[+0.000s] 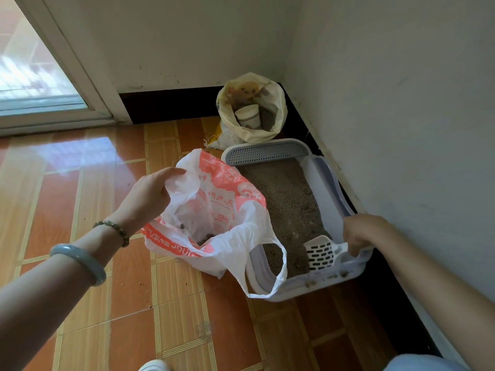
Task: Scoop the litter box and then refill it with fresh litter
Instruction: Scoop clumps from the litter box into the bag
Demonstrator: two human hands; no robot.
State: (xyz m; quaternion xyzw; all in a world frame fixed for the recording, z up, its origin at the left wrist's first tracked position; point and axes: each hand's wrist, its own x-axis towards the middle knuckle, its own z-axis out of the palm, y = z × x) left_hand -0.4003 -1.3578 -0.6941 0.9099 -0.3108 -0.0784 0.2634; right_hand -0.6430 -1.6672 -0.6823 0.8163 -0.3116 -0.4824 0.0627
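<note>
Two hands were busy in the head view, down in the corner of a room. The left hand (150,194) pinched the rim of a white and red plastic bag (222,210) and held its mouth open, just beside the litter box (324,183). The right hand (361,232) was curled round the handle of the white scoop (320,253). The scoop's holey head lay in the grey litter (284,199) at the near corner of the box. A few dark bits (206,235) sat at the bottom of the bag, so I guessed the scooping was partly done.

To do this step well, I thought the scoop should slide under the brown clumps (298,261) beside it. A little shake would let clean grains fall back through the holes. Then it should go level across to the bag, with the bag wide and close, so nothing drops on the floor (107,263).

One loose bag handle (278,263) hung over the near edge of the box and could catch the scoop. More dirty bits (337,275) sat on the box's front rim. Some grains (139,283) lay on the orange tiles. Behind the box stood a yellow sack (270,135) with a white tub (249,116) inside. It may hold fresh litter, but I could not tell. The wall (401,103) was close on the right.
</note>
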